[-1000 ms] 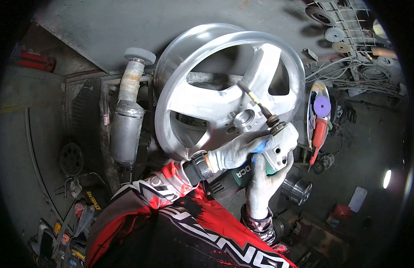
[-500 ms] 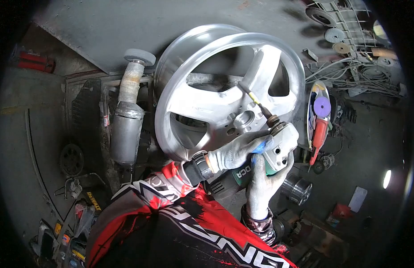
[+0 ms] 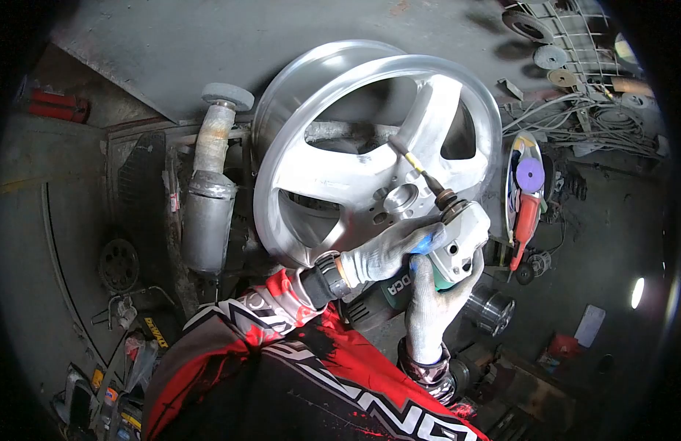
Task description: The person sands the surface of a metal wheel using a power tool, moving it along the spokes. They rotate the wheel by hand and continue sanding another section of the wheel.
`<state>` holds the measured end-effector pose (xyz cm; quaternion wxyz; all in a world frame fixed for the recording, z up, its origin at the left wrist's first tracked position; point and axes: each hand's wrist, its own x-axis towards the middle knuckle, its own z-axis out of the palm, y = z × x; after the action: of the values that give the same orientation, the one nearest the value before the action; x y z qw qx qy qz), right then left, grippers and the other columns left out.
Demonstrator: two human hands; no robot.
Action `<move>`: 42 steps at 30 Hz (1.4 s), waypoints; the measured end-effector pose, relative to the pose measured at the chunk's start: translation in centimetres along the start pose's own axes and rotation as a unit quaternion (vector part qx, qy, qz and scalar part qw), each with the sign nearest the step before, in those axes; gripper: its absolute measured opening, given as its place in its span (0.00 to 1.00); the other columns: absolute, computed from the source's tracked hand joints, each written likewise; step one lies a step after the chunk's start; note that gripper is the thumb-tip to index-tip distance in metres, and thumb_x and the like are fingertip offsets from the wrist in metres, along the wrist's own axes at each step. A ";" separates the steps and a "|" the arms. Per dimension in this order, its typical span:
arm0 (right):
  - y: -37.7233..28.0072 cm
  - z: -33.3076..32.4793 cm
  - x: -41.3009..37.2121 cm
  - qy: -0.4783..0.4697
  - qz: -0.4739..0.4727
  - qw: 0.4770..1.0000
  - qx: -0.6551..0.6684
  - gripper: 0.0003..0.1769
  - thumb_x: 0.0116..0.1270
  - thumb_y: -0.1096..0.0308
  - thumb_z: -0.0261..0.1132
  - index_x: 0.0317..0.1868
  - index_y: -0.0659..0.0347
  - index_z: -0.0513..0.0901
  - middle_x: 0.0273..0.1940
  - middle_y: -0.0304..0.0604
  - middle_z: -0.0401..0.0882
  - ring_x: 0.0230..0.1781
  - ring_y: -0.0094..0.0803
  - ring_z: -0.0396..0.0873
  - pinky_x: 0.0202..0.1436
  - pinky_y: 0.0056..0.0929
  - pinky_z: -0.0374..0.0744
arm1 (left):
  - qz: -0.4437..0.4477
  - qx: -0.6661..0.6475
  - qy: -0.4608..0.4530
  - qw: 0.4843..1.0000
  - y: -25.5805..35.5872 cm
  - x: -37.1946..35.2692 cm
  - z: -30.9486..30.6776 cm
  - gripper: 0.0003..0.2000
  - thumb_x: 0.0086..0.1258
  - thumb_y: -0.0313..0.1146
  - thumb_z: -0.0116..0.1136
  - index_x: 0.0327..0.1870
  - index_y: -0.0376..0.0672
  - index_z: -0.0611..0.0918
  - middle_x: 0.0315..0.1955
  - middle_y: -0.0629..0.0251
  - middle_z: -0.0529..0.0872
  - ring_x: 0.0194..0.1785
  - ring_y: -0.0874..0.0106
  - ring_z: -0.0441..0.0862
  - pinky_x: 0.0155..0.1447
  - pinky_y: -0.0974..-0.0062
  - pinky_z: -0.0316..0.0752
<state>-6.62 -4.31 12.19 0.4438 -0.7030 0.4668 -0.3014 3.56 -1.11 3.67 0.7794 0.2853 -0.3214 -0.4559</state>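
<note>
A silver alloy wheel (image 3: 333,176) stands upright in front of me, its spokes facing me. Both gloved hands hold a green and grey angle grinder (image 3: 458,239) with a long thin shaft bit (image 3: 418,170). The bit's tip rests on the spoke at the upper right of the hub. My left hand (image 3: 384,253) wraps the grinder's head from the left. My right hand (image 3: 432,305) grips its body from below. My red and black sleeves fill the lower middle.
A grey motor with a grinding stone (image 3: 208,184) stands left of the wheel. A red tool with a purple disc (image 3: 528,198) lies to the right. Cables (image 3: 590,121) and discs (image 3: 550,57) sit at the upper right. Clutter lies on the floor at lower left.
The grinder and both hands have shifted very slightly left and down; the bit stays on the same spoke.
</note>
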 end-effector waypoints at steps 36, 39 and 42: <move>1.0 -0.4 0.6 0.005 -0.037 0.999 0.009 0.48 0.60 0.71 0.76 0.75 0.66 0.57 0.63 0.51 0.71 0.62 0.35 0.72 0.67 0.35 0.72 | 0.216 0.238 -0.011 0.947 -3.9 0.9 -0.8 0.23 0.79 0.34 0.50 0.73 0.44 0.66 0.67 0.48 0.72 0.69 0.53 0.73 0.72 0.63 0.69; 0.4 -0.4 0.1 -0.032 -0.034 0.999 -0.017 0.48 0.60 0.73 0.75 0.75 0.66 0.56 0.63 0.51 0.70 0.62 0.35 0.72 0.67 0.35 0.71 | -0.046 0.007 0.024 0.999 -2.4 -0.6 -0.4 0.27 0.81 0.44 0.49 0.73 0.38 0.66 0.66 0.52 0.74 0.68 0.63 0.74 0.72 0.68 0.67; 1.0 -0.8 -0.7 -0.039 0.006 0.999 0.015 0.53 0.51 0.75 0.78 0.74 0.66 0.56 0.64 0.51 0.69 0.63 0.35 0.72 0.68 0.38 0.72 | -0.062 0.033 0.042 0.997 0.3 -1.6 0.4 0.28 0.80 0.50 0.48 0.69 0.36 0.72 0.60 0.51 0.78 0.63 0.65 0.77 0.69 0.70 0.69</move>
<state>-7.96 -4.07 11.65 0.4739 -0.7046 0.4486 -0.2786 2.83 0.35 3.73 0.7529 0.3486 -0.2852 -0.4799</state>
